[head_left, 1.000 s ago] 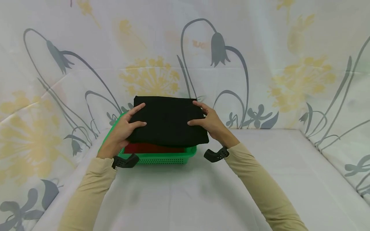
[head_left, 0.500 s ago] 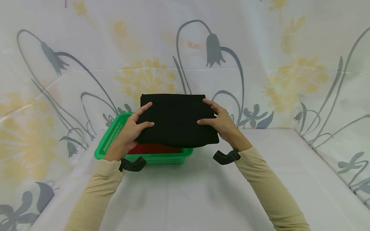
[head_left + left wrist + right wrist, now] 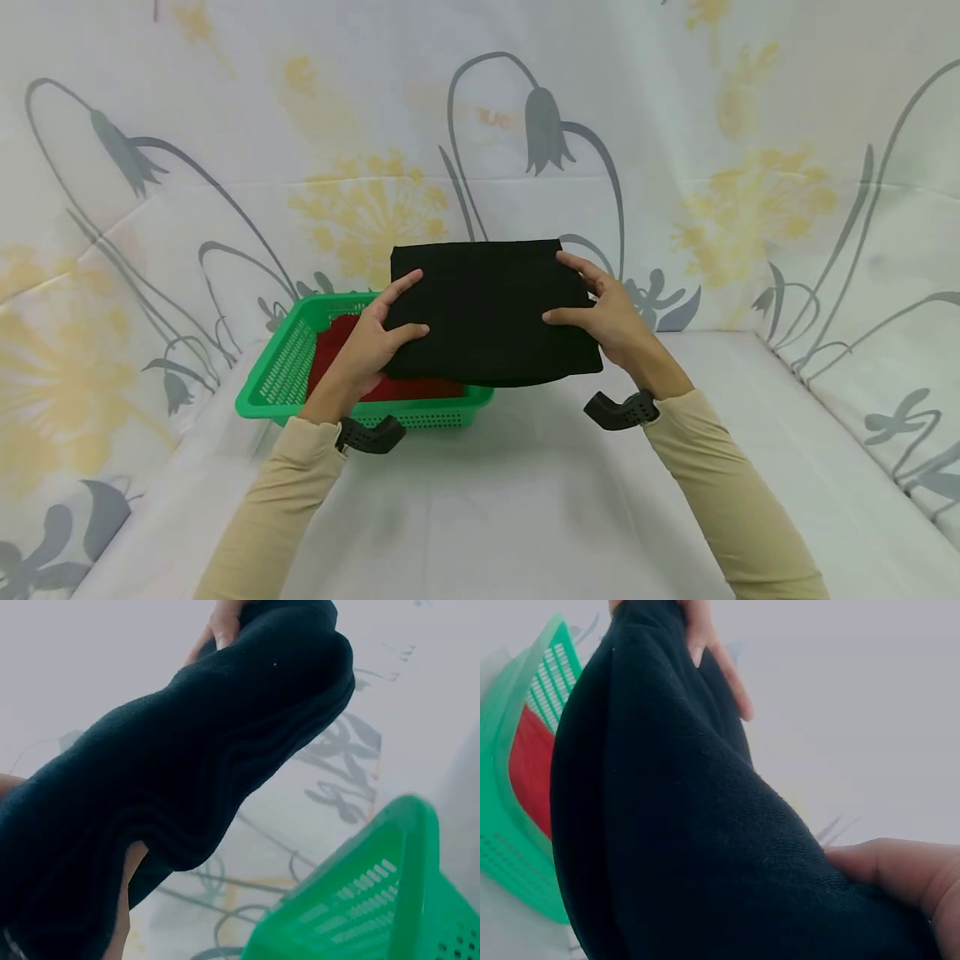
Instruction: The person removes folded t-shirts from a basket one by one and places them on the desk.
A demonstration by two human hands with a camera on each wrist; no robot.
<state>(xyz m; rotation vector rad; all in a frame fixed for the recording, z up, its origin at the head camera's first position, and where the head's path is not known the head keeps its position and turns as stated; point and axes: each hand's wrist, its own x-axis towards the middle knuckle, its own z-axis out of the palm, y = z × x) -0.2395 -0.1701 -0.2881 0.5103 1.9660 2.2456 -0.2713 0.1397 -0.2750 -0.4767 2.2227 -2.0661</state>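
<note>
A folded black cloth is held up between both hands in the head view, overlapping the right part of the green basket. My left hand grips its left side, thumb and index finger lying over the front face. The right hand holds the opposite side the same way, and its other fingers are hidden behind the cloth. Soft stacked layers show along the lower edge of the black cloth in the left wrist view. In the right wrist view, a thumb presses on the cloth.
The green plastic basket stands on the white-covered table, left of centre. Red cloth lies inside it. A flower-printed sheet hangs behind and along both sides.
Both hands have moved right with the black cloth, exposing more of the basket and the red cloth in it. The view has shifted slightly.
</note>
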